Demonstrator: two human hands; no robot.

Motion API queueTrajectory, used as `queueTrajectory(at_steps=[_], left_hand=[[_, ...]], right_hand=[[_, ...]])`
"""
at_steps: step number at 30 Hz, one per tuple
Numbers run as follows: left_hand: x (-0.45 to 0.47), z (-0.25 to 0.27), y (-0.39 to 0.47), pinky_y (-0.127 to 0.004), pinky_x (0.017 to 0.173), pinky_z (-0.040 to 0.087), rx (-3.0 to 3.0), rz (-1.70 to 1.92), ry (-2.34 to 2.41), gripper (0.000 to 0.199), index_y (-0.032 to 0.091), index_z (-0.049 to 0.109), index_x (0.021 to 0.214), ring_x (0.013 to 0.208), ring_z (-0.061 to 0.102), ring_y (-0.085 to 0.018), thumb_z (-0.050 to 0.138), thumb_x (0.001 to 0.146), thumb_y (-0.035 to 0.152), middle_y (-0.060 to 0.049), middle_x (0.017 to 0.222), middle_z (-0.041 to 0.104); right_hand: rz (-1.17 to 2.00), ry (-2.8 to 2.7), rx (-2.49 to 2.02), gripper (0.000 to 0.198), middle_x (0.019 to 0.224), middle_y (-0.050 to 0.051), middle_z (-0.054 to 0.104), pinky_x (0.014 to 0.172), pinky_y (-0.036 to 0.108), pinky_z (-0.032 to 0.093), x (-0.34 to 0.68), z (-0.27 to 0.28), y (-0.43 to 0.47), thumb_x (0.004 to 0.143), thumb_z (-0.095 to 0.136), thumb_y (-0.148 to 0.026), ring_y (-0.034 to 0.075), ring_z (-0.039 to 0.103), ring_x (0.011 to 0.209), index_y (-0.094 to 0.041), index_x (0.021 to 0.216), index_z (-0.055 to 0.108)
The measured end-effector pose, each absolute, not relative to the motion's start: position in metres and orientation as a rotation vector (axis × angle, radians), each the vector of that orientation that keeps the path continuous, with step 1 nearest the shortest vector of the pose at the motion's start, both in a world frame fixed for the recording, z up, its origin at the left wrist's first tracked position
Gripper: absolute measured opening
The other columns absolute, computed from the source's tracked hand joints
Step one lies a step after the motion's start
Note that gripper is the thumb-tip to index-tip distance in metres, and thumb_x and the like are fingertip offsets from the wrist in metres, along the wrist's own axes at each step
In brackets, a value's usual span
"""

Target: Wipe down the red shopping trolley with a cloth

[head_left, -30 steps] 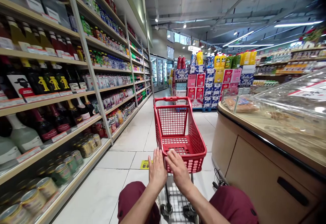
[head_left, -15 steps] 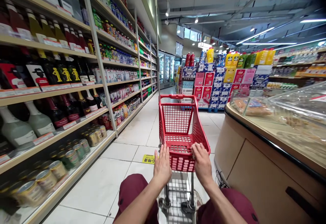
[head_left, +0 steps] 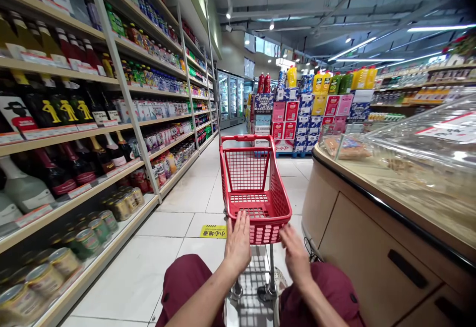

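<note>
Red plastic lattice-walled cart [head_left: 265, 234]; left hand [head_left: 238, 243] flat, right hand [head_left: 296, 257] curved beside.

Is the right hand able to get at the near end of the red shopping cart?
Most likely, yes. The right hand is right by that end of the red shopping cart, with nothing visible between them, and the left hand is over toward the left.
</note>
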State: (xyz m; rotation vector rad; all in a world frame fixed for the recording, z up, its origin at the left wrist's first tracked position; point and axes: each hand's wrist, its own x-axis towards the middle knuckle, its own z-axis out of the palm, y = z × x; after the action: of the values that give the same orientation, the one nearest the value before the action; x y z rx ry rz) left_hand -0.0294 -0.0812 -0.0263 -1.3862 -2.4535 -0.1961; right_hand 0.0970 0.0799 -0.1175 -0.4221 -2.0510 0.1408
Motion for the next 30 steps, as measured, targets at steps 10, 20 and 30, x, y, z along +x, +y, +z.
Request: queueTrajectory(at_steps=[10, 20, 30], left_hand=[[-0.024, -0.026, -0.077, -0.047, 0.107, 0.008, -1.421, -0.202, -2.422, 0.075, 0.010, 0.016, 0.136, 0.133, 0.005, -0.021, 0.039, 0.064, 0.009, -0.008, 0.145, 0.014], [-0.032, -0.022, -0.083, -0.049, 0.107, 0.008, -1.365, -0.278, -2.463, 0.072, 0.008, 0.018, 0.136, 0.133, 0.005, -0.022, 0.037, 0.066, 0.008, -0.009, 0.145, 0.015], [-0.029, -0.024, -0.082, -0.051, 0.106, 0.009, -1.364, -0.294, -2.488, 0.074, 0.009, 0.016, 0.136, 0.133, 0.003, -0.023, 0.038, 0.066, 0.010, -0.010, 0.145, 0.012]], right_hand=[[0.400, -1.834, -0.622, 0.050, 0.132, 0.007, 0.042, 0.098, 0.037, 0.037, 0.088, -0.094, 0.086, 0.080, 0.032, -0.012, 0.018, 0.041, 0.119, -0.019, 0.130, 0.036], [0.394, -1.830, -0.658, 0.054, 0.134, 0.005, 0.039, 0.099, 0.042, 0.036, 0.092, -0.100, 0.083, 0.080, 0.031, -0.014, 0.021, 0.038, 0.121, -0.021, 0.134, 0.029], [0.373, -1.926, -0.609, 0.055, 0.142, 0.012, 0.020, 0.094, 0.046, 0.038, 0.068, -0.114, 0.056, 0.083, 0.039, -0.025, 0.028, 0.029, 0.126, -0.018, 0.136, 0.024]])
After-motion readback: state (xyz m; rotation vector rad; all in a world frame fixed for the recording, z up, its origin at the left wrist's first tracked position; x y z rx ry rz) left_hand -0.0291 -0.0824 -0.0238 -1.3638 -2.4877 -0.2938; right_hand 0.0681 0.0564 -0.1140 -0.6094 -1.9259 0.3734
